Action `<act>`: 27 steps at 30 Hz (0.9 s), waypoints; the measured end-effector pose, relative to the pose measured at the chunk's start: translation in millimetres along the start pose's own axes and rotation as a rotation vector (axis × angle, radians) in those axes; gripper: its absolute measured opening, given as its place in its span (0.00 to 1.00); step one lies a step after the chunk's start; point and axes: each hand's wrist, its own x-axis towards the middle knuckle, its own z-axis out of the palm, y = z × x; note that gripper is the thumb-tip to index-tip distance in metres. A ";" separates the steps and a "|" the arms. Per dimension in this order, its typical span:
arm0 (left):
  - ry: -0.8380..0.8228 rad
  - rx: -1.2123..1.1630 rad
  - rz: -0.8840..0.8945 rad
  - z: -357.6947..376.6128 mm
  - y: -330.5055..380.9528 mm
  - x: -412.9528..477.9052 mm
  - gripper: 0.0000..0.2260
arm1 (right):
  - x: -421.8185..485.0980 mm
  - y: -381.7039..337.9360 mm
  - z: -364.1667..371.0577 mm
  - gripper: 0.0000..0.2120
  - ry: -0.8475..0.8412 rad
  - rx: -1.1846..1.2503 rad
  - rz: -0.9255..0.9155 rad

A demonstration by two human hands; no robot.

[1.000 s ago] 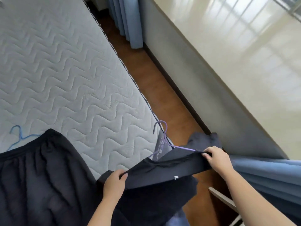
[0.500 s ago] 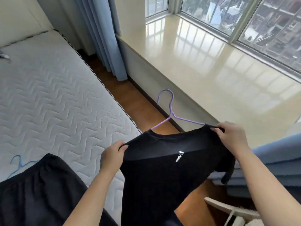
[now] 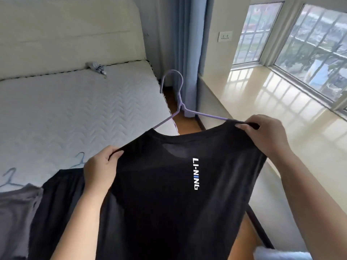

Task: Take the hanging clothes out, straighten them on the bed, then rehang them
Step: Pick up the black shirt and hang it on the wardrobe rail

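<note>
Head view: black T-shirt on purple hanger is held up, left shoulder pinched by left hand, right by right hand.

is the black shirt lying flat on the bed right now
No, both the left hand and right hand hold the black shirt up by its shoulders on the purple hanger.
</note>
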 end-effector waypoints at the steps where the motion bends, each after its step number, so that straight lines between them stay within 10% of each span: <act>1: 0.031 0.020 -0.023 -11.4 -7.7 -5.2 0.06 | 4.0 -9.9 8.7 0.11 -0.018 0.025 -0.034; 14: 0.432 0.083 -0.493 -167.2 -147.3 -172.4 0.05 | -61.6 -201.4 149.8 0.10 -0.526 0.177 -0.496; 27: 0.727 0.173 -1.058 -316.8 -263.7 -508.2 0.04 | -382.4 -387.8 227.5 0.14 -0.959 0.201 -0.998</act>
